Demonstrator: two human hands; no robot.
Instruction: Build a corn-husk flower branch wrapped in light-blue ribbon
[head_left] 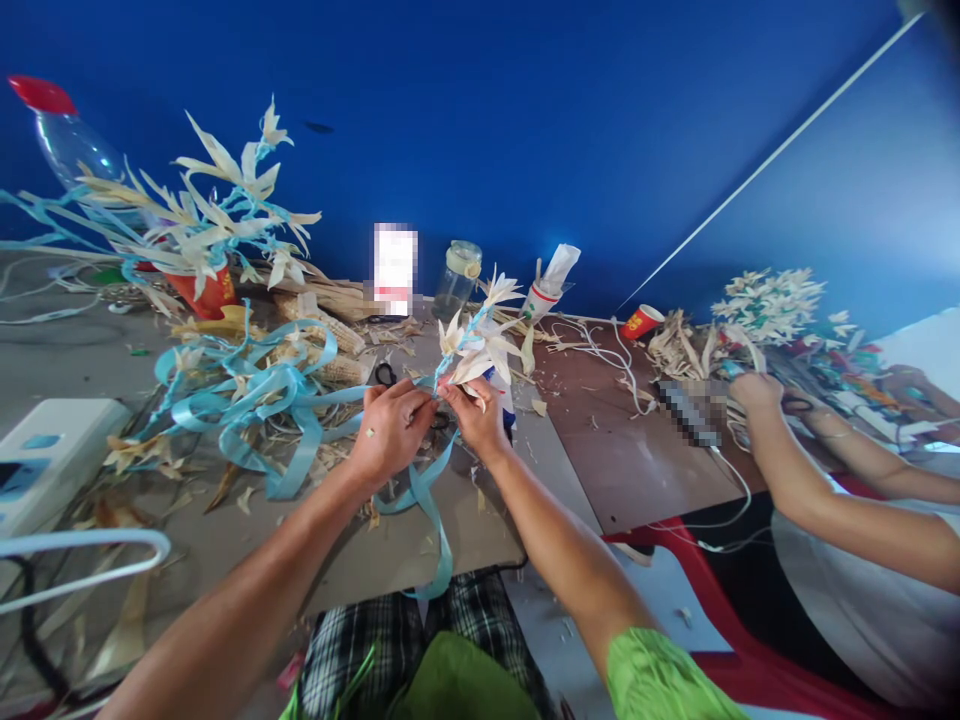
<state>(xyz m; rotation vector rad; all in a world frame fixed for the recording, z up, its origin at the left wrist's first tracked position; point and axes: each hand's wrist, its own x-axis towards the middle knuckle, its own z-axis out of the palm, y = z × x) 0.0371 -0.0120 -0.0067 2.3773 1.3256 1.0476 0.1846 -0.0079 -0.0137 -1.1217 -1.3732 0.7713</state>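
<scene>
Above the table edge my two hands meet at the lower end of a corn-husk flower spray point(484, 352), its stem wrapped in light blue ribbon. With fingers pinched, my right hand point(478, 415) grips the wrapped stem just under the cream petals. My left hand point(394, 430) is closed on the blue ribbon point(345, 397) right beside that stem; its fingertips nearly touch those of the right. One ribbon tail point(433, 530) hangs below the hands over the table edge. To the left, loose loops of the same ribbon point(281, 468) lie in a tangle over husk scraps.
Corn cobs point(341, 335), dark scissors point(385, 374) and a glass jar point(456, 275) are behind my hands. Finished husk flowers point(240, 215) stand in a red cup point(206, 292) at left, near a white power strip point(56, 455). On the right, a co-worker's arm point(787, 470) reaches over the brown table.
</scene>
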